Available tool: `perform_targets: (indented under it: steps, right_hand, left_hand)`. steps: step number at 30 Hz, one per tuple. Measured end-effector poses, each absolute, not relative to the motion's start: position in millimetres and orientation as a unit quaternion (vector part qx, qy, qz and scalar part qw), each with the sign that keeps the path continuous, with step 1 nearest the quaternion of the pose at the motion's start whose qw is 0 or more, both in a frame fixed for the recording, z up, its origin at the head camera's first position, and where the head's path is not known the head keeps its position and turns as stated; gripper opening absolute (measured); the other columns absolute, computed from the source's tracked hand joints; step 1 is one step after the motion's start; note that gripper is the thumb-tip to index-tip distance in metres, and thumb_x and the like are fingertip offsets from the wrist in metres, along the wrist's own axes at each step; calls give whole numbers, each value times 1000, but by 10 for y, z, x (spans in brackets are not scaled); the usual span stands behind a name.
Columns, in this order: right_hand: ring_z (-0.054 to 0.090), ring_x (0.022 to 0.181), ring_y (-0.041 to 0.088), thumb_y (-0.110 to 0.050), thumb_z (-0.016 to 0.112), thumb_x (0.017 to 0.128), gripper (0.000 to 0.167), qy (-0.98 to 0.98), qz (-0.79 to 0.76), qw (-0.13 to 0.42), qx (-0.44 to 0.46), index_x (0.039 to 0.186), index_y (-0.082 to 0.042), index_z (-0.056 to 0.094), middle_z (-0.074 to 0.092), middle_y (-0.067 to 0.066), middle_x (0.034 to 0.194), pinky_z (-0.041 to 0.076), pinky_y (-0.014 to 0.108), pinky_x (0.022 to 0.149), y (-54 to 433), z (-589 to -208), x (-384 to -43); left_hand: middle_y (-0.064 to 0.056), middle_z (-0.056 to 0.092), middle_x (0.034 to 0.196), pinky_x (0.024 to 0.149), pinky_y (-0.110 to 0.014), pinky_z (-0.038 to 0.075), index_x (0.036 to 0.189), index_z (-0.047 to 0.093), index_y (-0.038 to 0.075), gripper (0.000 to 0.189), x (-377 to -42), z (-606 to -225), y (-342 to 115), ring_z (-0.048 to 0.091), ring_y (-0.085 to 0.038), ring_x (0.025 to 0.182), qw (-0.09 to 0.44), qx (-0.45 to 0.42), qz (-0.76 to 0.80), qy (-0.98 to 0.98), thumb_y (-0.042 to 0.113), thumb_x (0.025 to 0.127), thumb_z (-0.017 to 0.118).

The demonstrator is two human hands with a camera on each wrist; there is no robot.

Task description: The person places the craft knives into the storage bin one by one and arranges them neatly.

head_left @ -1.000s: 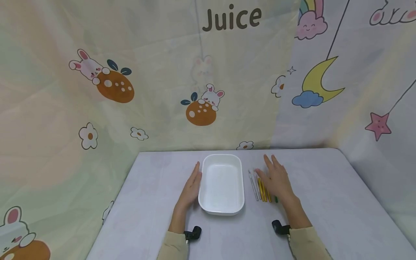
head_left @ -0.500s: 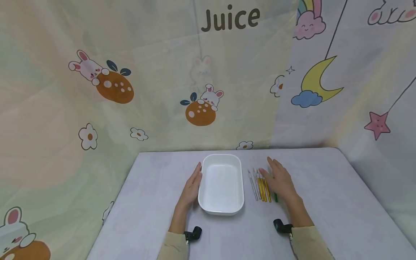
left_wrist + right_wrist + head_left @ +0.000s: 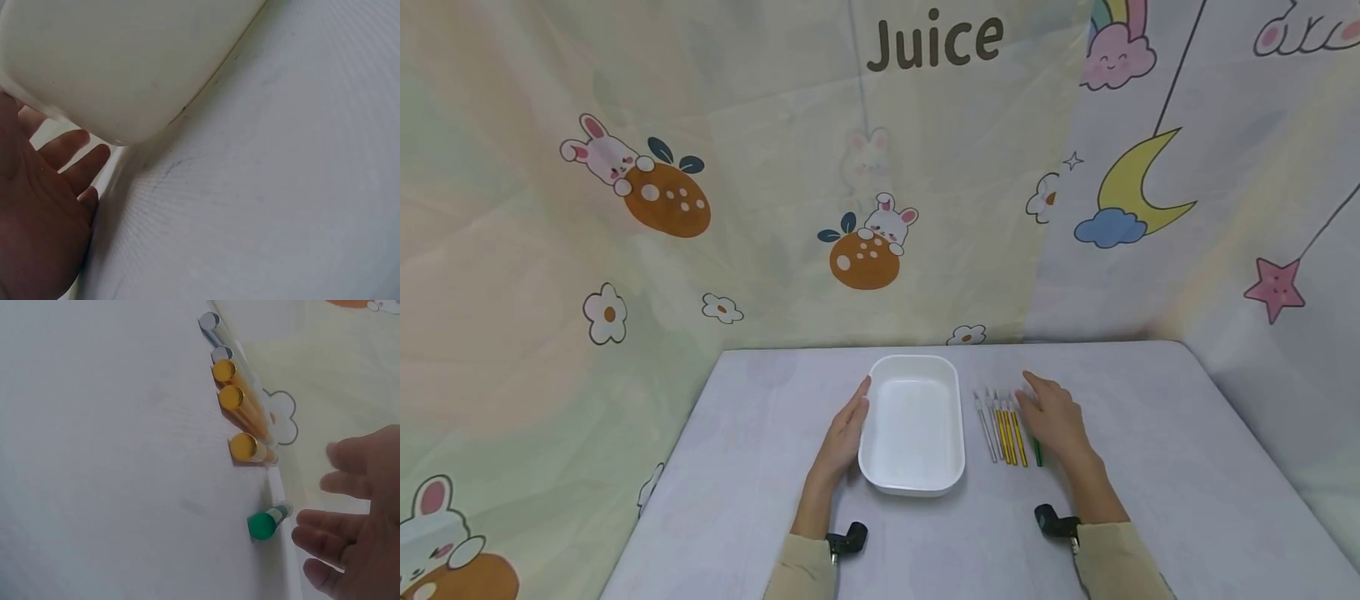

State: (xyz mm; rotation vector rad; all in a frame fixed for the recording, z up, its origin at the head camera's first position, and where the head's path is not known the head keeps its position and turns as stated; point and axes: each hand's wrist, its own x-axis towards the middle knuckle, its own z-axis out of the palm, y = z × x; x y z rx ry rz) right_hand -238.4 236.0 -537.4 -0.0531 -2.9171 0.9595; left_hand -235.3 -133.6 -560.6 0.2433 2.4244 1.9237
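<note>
A white rectangular tray stands near the table's middle. My left hand rests along its left side, fingers nearly straight; in the left wrist view the fingers lie by the tray's corner. To the right of the tray, several slim pen-like tools lie in a row: silver ones, gold ones and a green one. Clear caps seem to cover their far ends. Loosely bent, my right hand hovers over the green tool and hides its far part. Nothing is visibly held in it.
The white table ends at a printed cloth backdrop behind and at the sides. A black camera sits on each wrist, the left camera in front of the tray and the right camera nearer the table's right part.
My right hand has moved right and slightly toward me, off the gold tools to the green one, its fingers bending more. My left hand stays at the tray.
</note>
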Motion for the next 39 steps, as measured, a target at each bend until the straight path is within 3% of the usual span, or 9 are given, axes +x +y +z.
perform_targets:
  steps: [9, 28, 33, 39]
  right_hand:
    - [48, 134, 55, -15, 53, 107, 45, -950, 310, 28, -4, 148, 1, 54, 52, 36, 144, 43, 70, 110, 2397, -5425, -2370]
    - [57, 124, 50, -5, 55, 104, 33, -950, 311, 32, 6, 134, 4, 64, 57, 33, 134, 49, 66, 104, 2427, -5444, -2339]
    - [63, 112, 42, -5, 59, 102, 34, -950, 311, 21, -3, 136, 3, 64, 63, 29, 124, 54, 60, 96, 2430, -5442, -2335]
    - [63, 91, 29, -9, 62, 102, 35, -952, 306, 6, -27, 136, -1, 65, 69, 22, 113, 56, 45, 77, 2412, -5400, -2320]
  left_hand:
    - [19, 36, 165, 132, -44, 21, 160, 40, 32, 51, -2356, -5619, -1324, 28, -9, 157, 14, 70, 604, 793, 49, 112, 37]
    - [17, 37, 165, 131, -47, 21, 159, 42, 34, 46, -2358, -5641, -1332, 29, -14, 158, 12, 70, 603, 795, 35, 113, 41]
    - [20, 37, 164, 131, -46, 23, 158, 42, 38, 45, -2355, -5638, -1335, 29, -11, 157, 17, 63, 602, 796, 36, 113, 41]
    - [17, 37, 165, 131, -49, 23, 158, 42, 36, 45, -2352, -5635, -1331, 30, -14, 158, 11, 68, 601, 796, 34, 113, 41]
